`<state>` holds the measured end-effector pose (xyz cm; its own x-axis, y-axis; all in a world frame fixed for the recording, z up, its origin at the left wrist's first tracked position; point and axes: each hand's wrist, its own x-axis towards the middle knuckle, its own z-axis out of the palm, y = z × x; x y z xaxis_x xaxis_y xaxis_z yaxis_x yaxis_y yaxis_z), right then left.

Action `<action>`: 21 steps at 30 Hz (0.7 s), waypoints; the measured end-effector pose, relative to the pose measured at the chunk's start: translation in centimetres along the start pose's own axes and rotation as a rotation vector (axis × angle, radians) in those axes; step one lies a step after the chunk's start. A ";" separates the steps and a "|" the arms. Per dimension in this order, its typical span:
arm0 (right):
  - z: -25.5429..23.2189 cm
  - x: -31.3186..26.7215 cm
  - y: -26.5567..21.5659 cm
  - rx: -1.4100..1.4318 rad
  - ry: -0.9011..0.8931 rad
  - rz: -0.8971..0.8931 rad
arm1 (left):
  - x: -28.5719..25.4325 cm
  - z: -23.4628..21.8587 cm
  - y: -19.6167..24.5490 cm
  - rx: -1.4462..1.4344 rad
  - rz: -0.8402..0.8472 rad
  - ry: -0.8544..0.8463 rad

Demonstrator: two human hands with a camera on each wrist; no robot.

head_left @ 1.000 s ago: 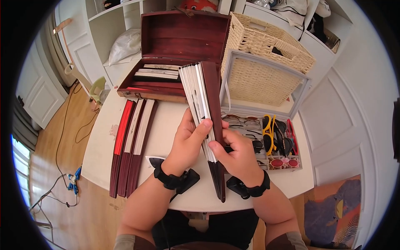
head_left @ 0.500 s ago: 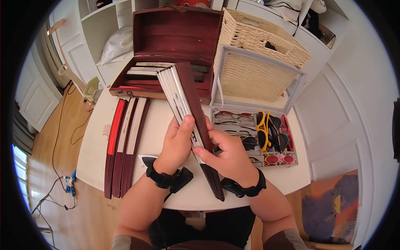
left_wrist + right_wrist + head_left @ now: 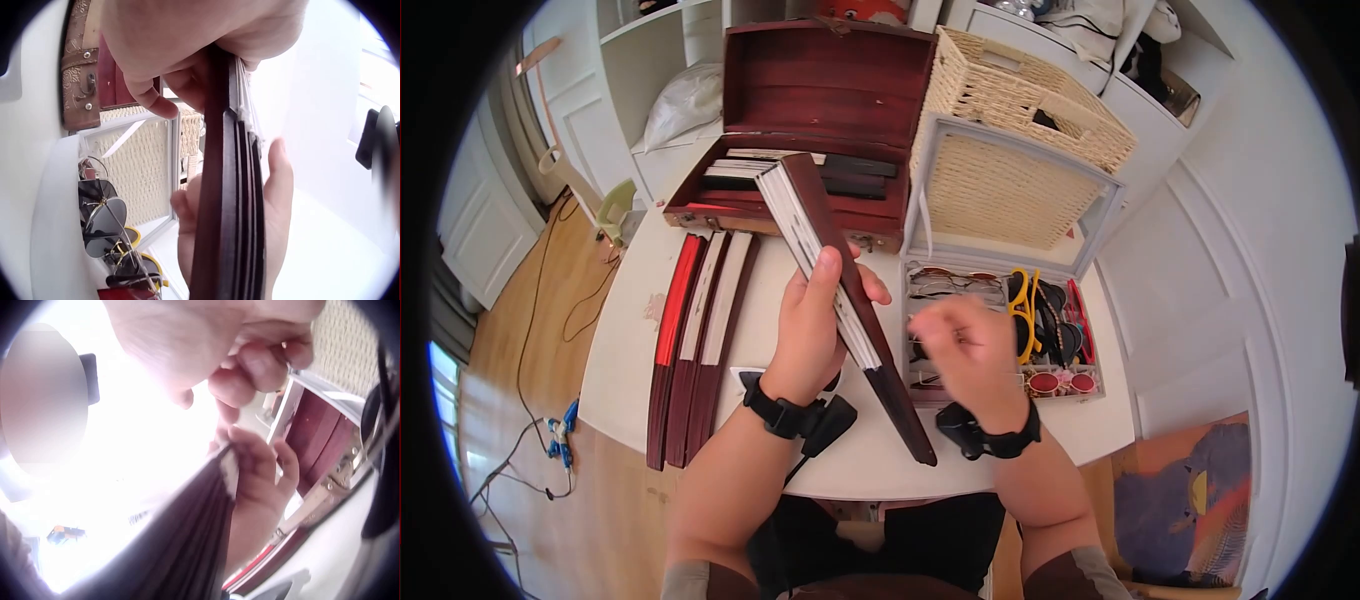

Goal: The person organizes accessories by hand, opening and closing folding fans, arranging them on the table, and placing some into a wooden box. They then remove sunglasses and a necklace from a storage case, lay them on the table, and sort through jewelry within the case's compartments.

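My left hand [image 3: 805, 325] grips a folded, dark red wooden folding fan [image 3: 868, 325] with a white leaf, held tilted above the white table. In the left wrist view the fan's dark ribs [image 3: 250, 206] lie tight together. To the right of the fan is my right hand [image 3: 975, 350], apart from it in the head view, with loosely bent fingers and nothing in them. On the table to the left lie a red-leaved folding fan [image 3: 675, 320] and two white-leaved ones [image 3: 727, 320], side by side.
An open dark red chest [image 3: 830, 95] behind the hands holds several more fans [image 3: 740, 170]. At right, a grey display case [image 3: 1085, 250] with its lid raised contains several pairs of glasses [image 3: 1025, 310]. A wicker basket [image 3: 955, 85] stands behind it.
My right hand has let go of the fan and drawn off to the right, its fingers bending. The left hand keeps its hold, and the fan has shifted a little left.
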<state>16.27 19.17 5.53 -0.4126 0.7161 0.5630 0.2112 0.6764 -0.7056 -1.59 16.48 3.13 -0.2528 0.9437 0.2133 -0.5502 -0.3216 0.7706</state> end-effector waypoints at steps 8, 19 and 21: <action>-9.8 0.8 -10.9 0.241 0.215 -0.969 | 0.2 0.2 -0.4 0.031 -0.064 -0.022; -8.4 0.0 -10.6 0.419 -0.019 -1.023 | 0.2 0.2 -0.6 0.092 -0.035 -0.008; -8.5 0.1 -10.2 0.428 -0.028 -1.019 | 0.2 0.1 -0.6 0.083 -0.033 -0.021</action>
<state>21.59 13.80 16.36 -0.2398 -0.1508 0.9590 -0.5606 0.8280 -0.0100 -1.20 16.92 2.75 -0.2178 0.9555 0.1988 -0.4903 -0.2832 0.8242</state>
